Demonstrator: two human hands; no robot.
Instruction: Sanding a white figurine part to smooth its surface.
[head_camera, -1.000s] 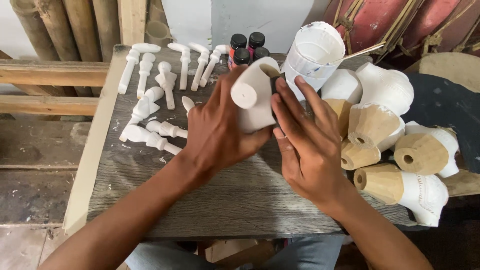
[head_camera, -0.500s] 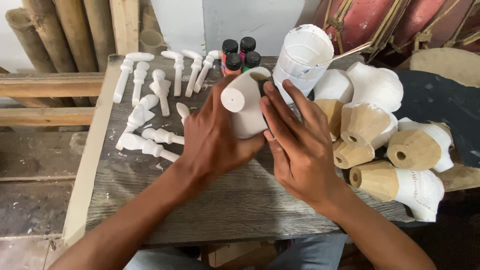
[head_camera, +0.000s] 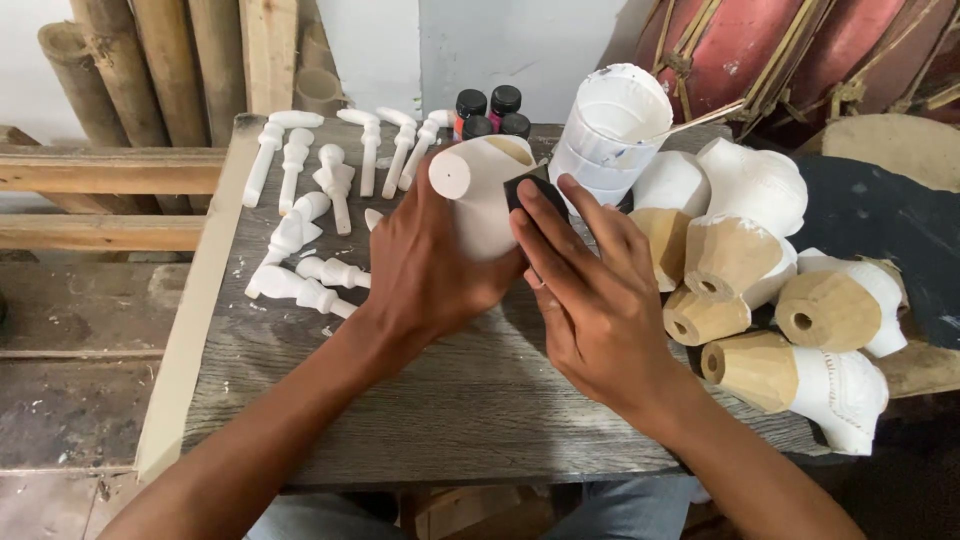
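My left hand (head_camera: 430, 270) wraps around a white-painted wooden figure body (head_camera: 483, 192), holding it tilted above the grey wooden table (head_camera: 470, 400). My right hand (head_camera: 590, 290) presses a small dark sanding pad (head_camera: 530, 190) against the right side of that white piece with its fingertips. Both hands are at the middle of the table.
Several white carved limb pieces (head_camera: 320, 210) lie at the left. Small paint bottles with black caps (head_camera: 490, 108) and a white plastic tub with a brush (head_camera: 610, 130) stand behind. Several half-white wooden bodies (head_camera: 760, 280) pile at the right. Bamboo poles (head_camera: 150, 70) lean at back left.
My right hand has shifted up along the white piece, now showing the dark pad at its fingertips. The left hand keeps its grip.
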